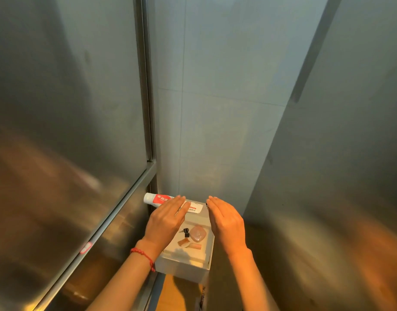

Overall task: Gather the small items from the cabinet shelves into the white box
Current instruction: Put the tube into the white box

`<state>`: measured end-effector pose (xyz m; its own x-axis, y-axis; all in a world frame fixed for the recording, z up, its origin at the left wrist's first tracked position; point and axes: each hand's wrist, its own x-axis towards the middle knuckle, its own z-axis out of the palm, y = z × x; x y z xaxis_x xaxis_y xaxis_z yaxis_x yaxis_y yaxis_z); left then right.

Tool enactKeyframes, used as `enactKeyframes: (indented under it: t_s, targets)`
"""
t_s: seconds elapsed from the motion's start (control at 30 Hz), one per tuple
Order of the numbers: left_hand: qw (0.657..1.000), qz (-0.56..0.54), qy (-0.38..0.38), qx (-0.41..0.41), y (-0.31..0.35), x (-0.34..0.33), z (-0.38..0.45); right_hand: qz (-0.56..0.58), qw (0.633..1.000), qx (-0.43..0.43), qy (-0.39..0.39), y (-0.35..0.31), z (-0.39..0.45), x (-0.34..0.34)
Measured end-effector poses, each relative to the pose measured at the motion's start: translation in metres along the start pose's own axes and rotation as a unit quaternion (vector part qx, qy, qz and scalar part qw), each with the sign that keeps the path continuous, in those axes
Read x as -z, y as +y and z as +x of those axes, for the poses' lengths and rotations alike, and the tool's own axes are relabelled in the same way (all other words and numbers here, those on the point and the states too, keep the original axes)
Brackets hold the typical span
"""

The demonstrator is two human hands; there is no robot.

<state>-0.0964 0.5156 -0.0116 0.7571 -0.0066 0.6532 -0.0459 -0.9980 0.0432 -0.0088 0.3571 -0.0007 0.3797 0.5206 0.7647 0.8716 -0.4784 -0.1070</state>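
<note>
Over the white box (182,264) we hover both hands flat, holding nothing; tube (157,199) lies crosswise under left hand (165,217) fingertips, nearer than right hand (226,221).

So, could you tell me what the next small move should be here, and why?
Probably grip the tube and tip it down into the white box. It lies across the box's far rim, one end sticking out to the left, while the other small items already sit inside. The left hand rests flat over it; the right hand is open beside the box.
</note>
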Motion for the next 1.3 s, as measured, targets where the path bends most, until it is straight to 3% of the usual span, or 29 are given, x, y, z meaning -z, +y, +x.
enactKeyframes:
  t_s: [0.37, 1.3]
  targets:
    - [1.000, 0.000, -0.026, 0.005, -0.010, -0.041, 0.019, 0.010, 1.000, 0.006, -0.015, 0.035, 0.002, -0.031]
    - [0.993, -0.055, -0.100, -0.033, -0.045, -0.143, -0.007, 0.027, 0.990, -0.084, -0.112, 0.063, -0.045, -0.118]
